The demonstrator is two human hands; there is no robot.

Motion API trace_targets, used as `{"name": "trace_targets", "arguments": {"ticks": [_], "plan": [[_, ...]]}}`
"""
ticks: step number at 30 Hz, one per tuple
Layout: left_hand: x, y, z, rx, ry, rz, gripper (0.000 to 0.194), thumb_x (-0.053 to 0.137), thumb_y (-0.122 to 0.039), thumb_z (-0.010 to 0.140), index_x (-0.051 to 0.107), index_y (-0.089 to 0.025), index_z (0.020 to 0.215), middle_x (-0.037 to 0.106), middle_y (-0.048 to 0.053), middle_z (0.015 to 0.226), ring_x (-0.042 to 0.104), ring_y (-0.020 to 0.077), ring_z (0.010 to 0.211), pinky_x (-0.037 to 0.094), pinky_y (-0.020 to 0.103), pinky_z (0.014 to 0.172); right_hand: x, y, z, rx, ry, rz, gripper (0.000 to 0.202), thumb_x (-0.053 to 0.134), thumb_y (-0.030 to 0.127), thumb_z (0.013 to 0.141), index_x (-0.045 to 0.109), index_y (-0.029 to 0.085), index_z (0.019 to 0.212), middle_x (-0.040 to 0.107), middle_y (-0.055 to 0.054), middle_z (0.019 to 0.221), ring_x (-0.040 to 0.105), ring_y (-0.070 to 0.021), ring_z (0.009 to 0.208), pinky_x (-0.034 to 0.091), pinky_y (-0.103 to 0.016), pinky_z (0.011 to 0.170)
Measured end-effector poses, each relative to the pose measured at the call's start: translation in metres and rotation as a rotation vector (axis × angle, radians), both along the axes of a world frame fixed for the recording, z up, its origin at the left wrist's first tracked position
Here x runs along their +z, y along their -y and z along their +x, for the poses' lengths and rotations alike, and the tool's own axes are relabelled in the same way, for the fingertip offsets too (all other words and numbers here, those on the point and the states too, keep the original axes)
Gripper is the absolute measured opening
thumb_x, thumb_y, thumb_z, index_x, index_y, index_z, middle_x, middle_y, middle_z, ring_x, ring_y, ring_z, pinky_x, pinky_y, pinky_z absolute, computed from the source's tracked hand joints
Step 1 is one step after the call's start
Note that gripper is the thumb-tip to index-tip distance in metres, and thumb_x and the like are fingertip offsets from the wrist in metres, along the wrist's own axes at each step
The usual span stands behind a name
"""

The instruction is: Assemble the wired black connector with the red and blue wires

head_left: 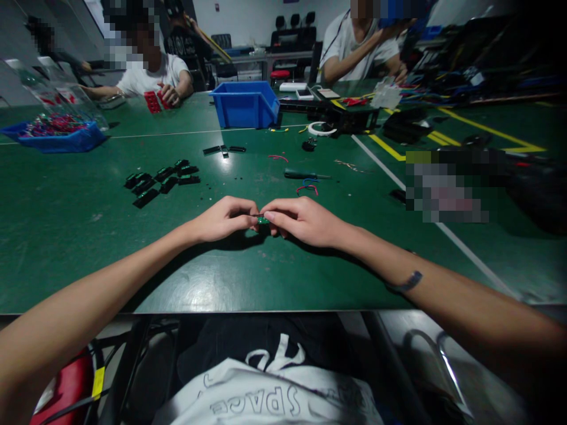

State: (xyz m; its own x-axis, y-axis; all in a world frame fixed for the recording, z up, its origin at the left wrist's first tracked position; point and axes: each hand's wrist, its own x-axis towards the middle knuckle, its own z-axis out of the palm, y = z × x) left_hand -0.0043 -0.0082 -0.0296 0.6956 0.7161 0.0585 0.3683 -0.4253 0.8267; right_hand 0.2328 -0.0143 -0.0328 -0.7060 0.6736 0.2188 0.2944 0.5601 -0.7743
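Between my two hands, just above the green table [212, 277], is a small green circuit board [263, 220] with a dark edge, mostly covered by fingers. My left hand [228, 218] pinches its left end between thumb and fingers. At its right end, my right hand [305, 221] grips it the same way, the fingertips of both hands nearly touching. Beyond my left hand lies a group of several similar green and black pieces [166, 180]. A screwdriver [305, 174] with a dark green handle rests past my right hand, beside short red and blue wires [308, 190].
A blue bin [245, 106] stands at the back middle. At the far left, a blue tray [62, 141] holds coloured wires near plastic bottles [66, 88]. Black strips [224, 150] and a white ring [322, 128] lie farther off. Two people in white shirts sit across the table.
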Motion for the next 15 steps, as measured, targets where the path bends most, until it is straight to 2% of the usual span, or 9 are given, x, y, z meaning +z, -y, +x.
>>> {"name": "trace_targets", "arguments": {"ticks": [15], "plan": [[0.0003,0.0002,-0.0003,-0.002,0.003,-0.001,0.024,0.055,-0.032,0.092,0.065,-0.012,0.083,0.068,0.004,0.084,0.061,0.0152,0.081,0.044,0.025,0.076,-0.0003,0.0004,0.0004,0.006,-0.002,-0.016,0.035,0.049,0.039,0.103,0.072,0.013,0.109,0.070,-0.004,0.079,0.063,-0.0137,0.071,0.045,-0.026,0.070]]}}
